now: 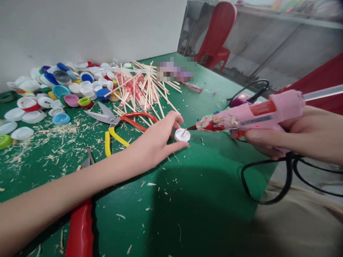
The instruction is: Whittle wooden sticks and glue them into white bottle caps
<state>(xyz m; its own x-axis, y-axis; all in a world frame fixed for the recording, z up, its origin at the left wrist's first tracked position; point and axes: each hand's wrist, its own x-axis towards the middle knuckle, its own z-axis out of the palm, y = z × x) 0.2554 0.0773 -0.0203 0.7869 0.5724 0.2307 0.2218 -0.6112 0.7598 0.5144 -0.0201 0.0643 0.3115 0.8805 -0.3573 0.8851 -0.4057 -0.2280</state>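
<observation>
My left hand (163,137) rests on the green table with thumb and fingers closed around the rim of a small white bottle cap (182,135). The cap lies with its hollow side up, and a short piece of wooden stick (183,132) stands tilted inside it. My right hand (292,135) grips a pink hot glue gun (257,112) with a clear glue stick (324,92) in its back end. The gun's dark nozzle points left, its tip right beside the cap's upper edge. Whether glue is coming out is too small to tell.
Scissors (114,121) with red and yellow handles lie behind my left forearm. A red-handled tool (80,228) lies partly under that arm. Bottle caps (72,100) and wooden sticks (150,87) are heaped toward the wall. A black cable (264,201) loops off the table's right edge. Wood shavings are scattered about.
</observation>
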